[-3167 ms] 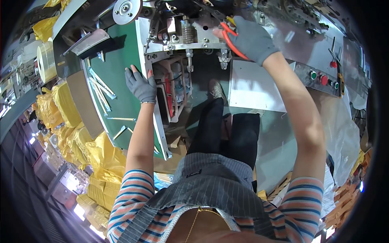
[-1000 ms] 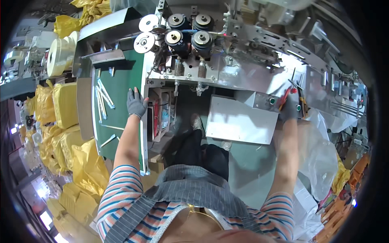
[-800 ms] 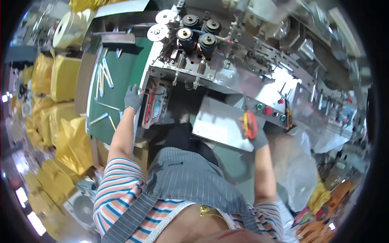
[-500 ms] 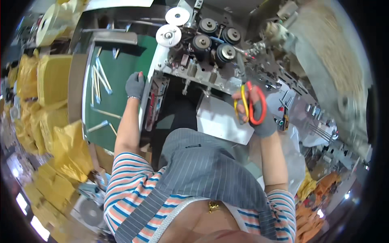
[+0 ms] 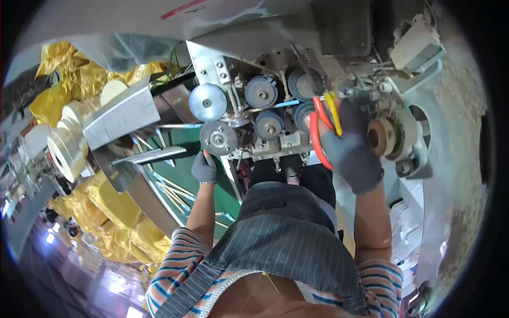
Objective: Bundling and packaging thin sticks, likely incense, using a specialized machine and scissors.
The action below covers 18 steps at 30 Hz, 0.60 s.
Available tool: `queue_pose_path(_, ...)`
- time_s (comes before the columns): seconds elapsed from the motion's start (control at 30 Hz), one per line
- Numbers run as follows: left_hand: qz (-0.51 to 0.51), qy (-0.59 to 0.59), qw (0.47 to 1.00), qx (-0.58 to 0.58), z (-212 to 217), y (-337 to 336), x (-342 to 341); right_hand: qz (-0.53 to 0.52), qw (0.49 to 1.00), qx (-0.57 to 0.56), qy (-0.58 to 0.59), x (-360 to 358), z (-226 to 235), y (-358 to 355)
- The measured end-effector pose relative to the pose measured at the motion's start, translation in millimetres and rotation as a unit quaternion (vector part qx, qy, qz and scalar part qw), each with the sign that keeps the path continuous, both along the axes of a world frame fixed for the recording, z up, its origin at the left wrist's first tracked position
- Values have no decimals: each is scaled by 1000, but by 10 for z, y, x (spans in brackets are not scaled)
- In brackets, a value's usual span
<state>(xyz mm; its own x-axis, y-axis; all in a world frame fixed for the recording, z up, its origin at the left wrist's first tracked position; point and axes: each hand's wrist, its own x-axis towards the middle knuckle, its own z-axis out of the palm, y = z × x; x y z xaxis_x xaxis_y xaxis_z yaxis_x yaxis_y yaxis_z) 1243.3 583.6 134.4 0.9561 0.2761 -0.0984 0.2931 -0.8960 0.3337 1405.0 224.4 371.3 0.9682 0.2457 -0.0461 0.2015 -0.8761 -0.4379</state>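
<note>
The green work surface [image 5: 183, 177] sits at about nine o'clock from the grey machine frame [image 5: 265, 106] and runs from the frame's lower left edge down toward seven o'clock. Thin pale strips [image 5: 169, 188] lie straight on the green top, loosely fanned, their ends pointing between four and ten o'clock. A folded sheet-metal guide [image 5: 119, 114] stands over the surface's ten o'clock end, hiding part of it. At eight o'clock, below the table edge, crumpled yellow foil [image 5: 114, 233] piles up on the floor; how far the pile reaches is hidden.
</note>
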Motion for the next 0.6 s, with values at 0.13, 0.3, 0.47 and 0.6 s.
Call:
queue_pose_path(0.13, -8, 50, 998, -24, 15, 110, -5, -264, 840, 391, 269, -183, -240, -81)
queue_pose_path(0.3, -53, 90, 994, -10, 66, 231, 37, -407, 577, 551, 444, -314, -83, -33)
queue_pose_path(0.47, -41, 134, 990, -4, 41, 338, 43, -443, 413, 585, 539, -418, -17, -25)
queue_pose_path(0.6, -63, 153, 986, 8, 34, 354, 16, -362, 457, 629, 515, -653, -160, 22)
